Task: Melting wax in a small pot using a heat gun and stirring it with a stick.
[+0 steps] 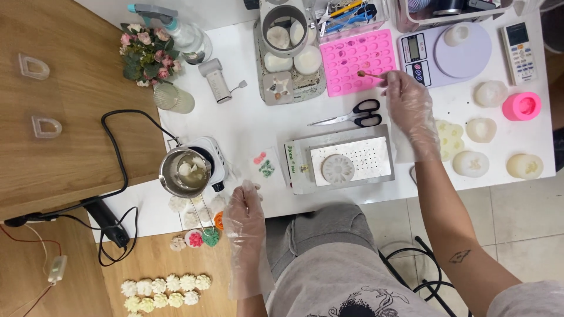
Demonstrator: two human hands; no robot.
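Both my hands wear clear plastic gloves. My right hand (pixel 411 111) holds a thin wooden stick (pixel 370 75) with its tip over the pink silicone mould (pixel 358 58) full of small cavities. My left hand (pixel 245 211) rests at the near table edge, fingers loosely curled, beside a small plastic bag with pink and green bits (pixel 264 165). Just left of it stands a steel melting pot (pixel 185 172) on a small white hot plate (pixel 212 159). A metal tray (pixel 346 159) with a round white flower-shaped piece (pixel 338 168) lies between my hands.
Black scissors (pixel 352 114), a lilac digital scale (pixel 446 50), a pink round mould (pixel 521 106), several white moulds at the right, a grey tray of moulds (pixel 288 58), a spray bottle (pixel 176 29), a flower bouquet (pixel 147 56). White flower-shaped pieces lie on the wooden floor (pixel 164 290). Black cable at left.
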